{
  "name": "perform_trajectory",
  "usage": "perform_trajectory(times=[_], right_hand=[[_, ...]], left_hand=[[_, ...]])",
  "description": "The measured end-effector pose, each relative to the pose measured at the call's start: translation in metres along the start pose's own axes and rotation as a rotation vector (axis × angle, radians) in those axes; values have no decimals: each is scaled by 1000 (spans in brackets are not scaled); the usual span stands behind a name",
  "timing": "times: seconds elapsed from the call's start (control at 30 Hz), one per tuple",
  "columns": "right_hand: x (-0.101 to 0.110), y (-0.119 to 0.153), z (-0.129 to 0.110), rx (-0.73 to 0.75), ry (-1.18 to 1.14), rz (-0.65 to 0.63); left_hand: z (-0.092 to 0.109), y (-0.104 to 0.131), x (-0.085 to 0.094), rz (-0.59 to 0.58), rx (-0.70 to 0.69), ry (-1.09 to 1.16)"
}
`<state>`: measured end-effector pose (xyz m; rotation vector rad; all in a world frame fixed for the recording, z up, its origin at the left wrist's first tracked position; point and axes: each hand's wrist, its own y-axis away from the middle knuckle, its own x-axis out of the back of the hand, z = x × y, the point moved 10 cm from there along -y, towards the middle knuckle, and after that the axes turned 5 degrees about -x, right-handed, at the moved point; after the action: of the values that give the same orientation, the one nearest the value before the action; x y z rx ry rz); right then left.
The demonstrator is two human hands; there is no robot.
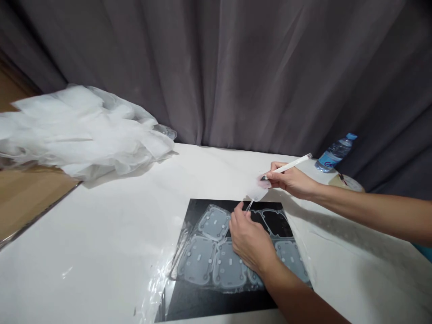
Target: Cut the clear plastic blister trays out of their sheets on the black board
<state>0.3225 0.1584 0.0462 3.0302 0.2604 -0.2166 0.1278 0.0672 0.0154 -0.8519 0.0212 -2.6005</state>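
A clear plastic sheet (231, 263) with several rounded, translucent cut-out pieces lies on a black board (202, 306). My left hand (251, 238) presses down on the middle of this sheet, its fingers bent and close together, covering part of it. Just beyond the board, my right hand (286, 180) is closed on a slim white pen-like tool (293, 163). The same hand pinches a frosted translucent piece (258, 191), raised above the board's far edge. A thin clear strip runs from that piece down to my left fingertips. Near the far right of the sheet, outlined openings show black board.
A large heap of white translucent film (91, 130) sits at the far left, beside a brown cardboard surface (30, 198). A water bottle (334, 153) stands at the right, near a roll of tape (347, 182). Behind the white table (111, 252) hangs a grey curtain (209, 67).
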Motion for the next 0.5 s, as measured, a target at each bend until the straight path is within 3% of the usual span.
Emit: perform_trajectory(times=[0.37, 0.5], right_hand=[[15, 21, -3, 116, 71, 82], [29, 16, -27, 224, 170, 118]], left_hand=[[4, 1, -1, -14, -32, -63], [-1, 2, -2, 2, -29, -79]])
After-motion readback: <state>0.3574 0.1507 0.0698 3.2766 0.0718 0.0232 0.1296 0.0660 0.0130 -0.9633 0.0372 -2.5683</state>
